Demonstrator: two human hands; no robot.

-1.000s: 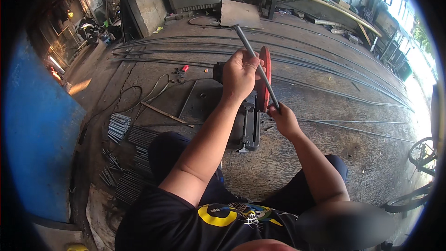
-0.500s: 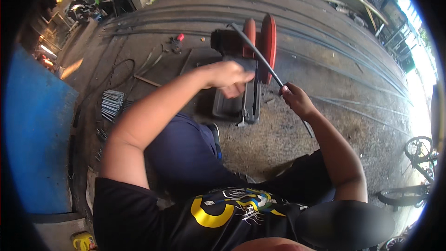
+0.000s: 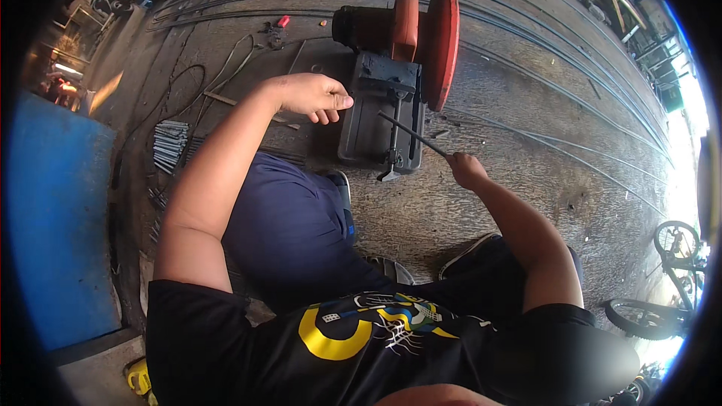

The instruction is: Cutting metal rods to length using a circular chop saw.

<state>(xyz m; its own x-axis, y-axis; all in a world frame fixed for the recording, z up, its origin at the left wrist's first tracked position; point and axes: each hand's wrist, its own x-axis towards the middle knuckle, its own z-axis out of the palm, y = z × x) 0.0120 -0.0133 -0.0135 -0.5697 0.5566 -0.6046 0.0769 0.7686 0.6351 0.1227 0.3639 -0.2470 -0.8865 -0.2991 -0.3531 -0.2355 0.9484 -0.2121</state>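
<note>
A cut-off saw with a red motor housing and round red guard sits on the floor in front of me, on a dark base with a clamp screw. My right hand is closed around one end of a thin dark metal rod. From that hand the rod slopes up and left, its far end over the saw's base by the clamp. To the left of the base, my left hand hangs in the air with fingers loosely bent and slightly apart. I see nothing in it.
Long metal rods lie across the floor behind and right of the saw. A bundle of short cut rods lies at left, near a blue panel. A red object rests beyond. Bicycle wheels stand at far right.
My right hand has brought the rod down from in front of the red guard to above the base. My left hand has moved left, away from the clamp. The view has shifted.
</note>
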